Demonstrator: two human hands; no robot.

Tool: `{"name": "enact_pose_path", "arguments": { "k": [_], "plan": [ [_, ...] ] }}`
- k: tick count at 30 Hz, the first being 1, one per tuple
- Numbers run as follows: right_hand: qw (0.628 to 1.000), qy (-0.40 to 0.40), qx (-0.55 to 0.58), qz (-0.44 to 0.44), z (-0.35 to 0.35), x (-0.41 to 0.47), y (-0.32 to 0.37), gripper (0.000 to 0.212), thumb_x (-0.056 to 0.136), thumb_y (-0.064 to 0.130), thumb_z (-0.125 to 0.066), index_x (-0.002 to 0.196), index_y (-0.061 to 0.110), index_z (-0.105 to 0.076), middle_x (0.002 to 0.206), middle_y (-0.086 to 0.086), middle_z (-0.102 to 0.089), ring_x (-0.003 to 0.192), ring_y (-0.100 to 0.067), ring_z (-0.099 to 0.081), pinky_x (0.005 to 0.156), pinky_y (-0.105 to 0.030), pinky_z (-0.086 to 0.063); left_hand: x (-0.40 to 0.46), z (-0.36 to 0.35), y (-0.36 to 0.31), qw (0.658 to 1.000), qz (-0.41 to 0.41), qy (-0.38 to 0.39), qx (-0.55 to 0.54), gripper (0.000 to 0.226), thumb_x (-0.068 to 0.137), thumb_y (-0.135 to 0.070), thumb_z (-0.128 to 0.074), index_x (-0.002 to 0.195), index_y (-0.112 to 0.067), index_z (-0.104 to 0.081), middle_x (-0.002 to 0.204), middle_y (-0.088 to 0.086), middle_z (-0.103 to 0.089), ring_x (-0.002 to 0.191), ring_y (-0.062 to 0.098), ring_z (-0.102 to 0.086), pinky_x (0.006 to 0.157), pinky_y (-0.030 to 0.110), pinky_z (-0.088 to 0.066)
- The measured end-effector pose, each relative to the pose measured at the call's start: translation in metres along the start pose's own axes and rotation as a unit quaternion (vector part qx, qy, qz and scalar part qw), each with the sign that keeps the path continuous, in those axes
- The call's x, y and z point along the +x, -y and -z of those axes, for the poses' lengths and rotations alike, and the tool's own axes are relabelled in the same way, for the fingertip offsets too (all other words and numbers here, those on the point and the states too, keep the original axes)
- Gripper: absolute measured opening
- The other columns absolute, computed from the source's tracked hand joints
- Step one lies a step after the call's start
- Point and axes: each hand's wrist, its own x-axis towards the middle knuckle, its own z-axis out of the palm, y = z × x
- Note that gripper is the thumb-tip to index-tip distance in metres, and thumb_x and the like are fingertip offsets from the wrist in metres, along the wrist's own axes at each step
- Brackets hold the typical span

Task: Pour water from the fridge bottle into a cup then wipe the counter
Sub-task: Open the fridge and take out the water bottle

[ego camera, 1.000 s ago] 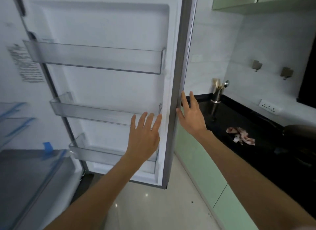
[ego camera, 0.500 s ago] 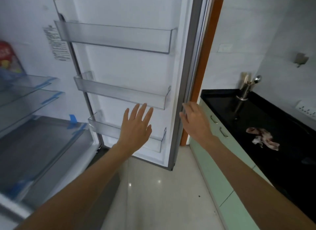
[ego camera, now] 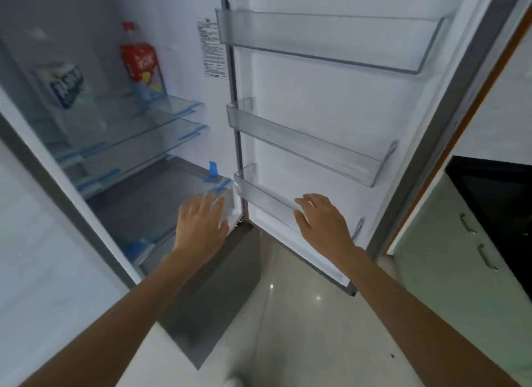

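Observation:
The fridge stands open, its door (ego camera: 331,113) swung wide to the right with three bare clear door racks. My left hand (ego camera: 201,222) reaches toward the bottom of the fridge interior, fingers straight, over the clear cover of the lowest compartment (ego camera: 161,202). My right hand (ego camera: 322,222) hovers in front of the lowest door rack (ego camera: 267,196), fingers relaxed and holding nothing. A red pouch (ego camera: 141,64) and a white-and-blue pack (ego camera: 64,88) sit on the upper glass shelf. No water bottle or cup is in view. A corner of the black counter (ego camera: 495,190) shows at the right.
Glass shelves (ego camera: 129,133) with blue tape fill the fridge's left side. Pale green cabinet doors (ego camera: 449,257) with metal handles stand under the counter. An orange door frame (ego camera: 449,144) runs behind the fridge door. Glossy floor tiles (ego camera: 302,329) lie below my arms.
My view has swung left into the fridge, bringing its shelves and packs into sight. Both hands have moved left and down; the cloth and utensil holder on the counter have left the frame.

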Motion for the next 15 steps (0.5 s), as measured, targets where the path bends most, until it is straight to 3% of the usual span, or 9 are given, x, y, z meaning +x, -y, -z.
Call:
{"name": "enact_pose_path", "arguments": {
  "k": [3,8,10,15],
  "plan": [
    [0.999,0.000,0.010,0.032,-0.018,0.036,0.021,0.030,0.095,0.023,-0.056,0.116,0.005,-0.065,0.118,-0.016,-0.065,0.112,-0.032,-0.060,0.092,-0.040,-0.050,0.008,-0.001,0.029,0.999,0.032,-0.021,-0.008,0.043,0.078,-0.018,-0.070,0.118,-0.007,-0.058,0.115,0.017,-0.060,0.104,0.037,-0.058,0.094,0.053,-0.044],
    [0.996,0.007,0.024,0.087,-0.047,0.106,0.051,0.031,0.096,0.026,-0.053,0.120,0.008,-0.062,0.122,-0.012,-0.064,0.116,-0.027,-0.058,0.096,-0.034,-0.047,0.037,-0.006,0.083,0.997,0.065,-0.035,0.029,0.045,0.084,-0.022,-0.062,0.127,-0.008,-0.057,0.128,0.016,-0.057,0.117,0.037,-0.054,0.100,0.055,-0.038],
    [0.994,0.015,0.035,0.102,-0.055,0.136,0.066,0.034,0.098,0.028,-0.050,0.123,0.009,-0.060,0.126,-0.010,-0.061,0.119,-0.024,-0.055,0.098,-0.032,-0.045,0.052,-0.007,0.105,0.995,0.070,-0.050,0.043,0.044,0.080,-0.021,-0.061,0.121,-0.005,-0.062,0.121,0.019,-0.061,0.109,0.039,-0.059,0.093,0.057,-0.044],
    [0.988,0.008,0.057,0.140,-0.070,0.203,0.103,0.036,0.099,0.028,-0.045,0.129,0.010,-0.055,0.130,-0.009,-0.057,0.123,-0.023,-0.050,0.097,-0.031,-0.044,0.089,-0.003,0.151,0.992,0.094,-0.074,0.037,0.052,0.072,-0.018,-0.079,0.118,-0.001,-0.062,0.116,0.022,-0.063,0.101,0.042,-0.062,0.084,0.057,-0.050]
  ]
}}
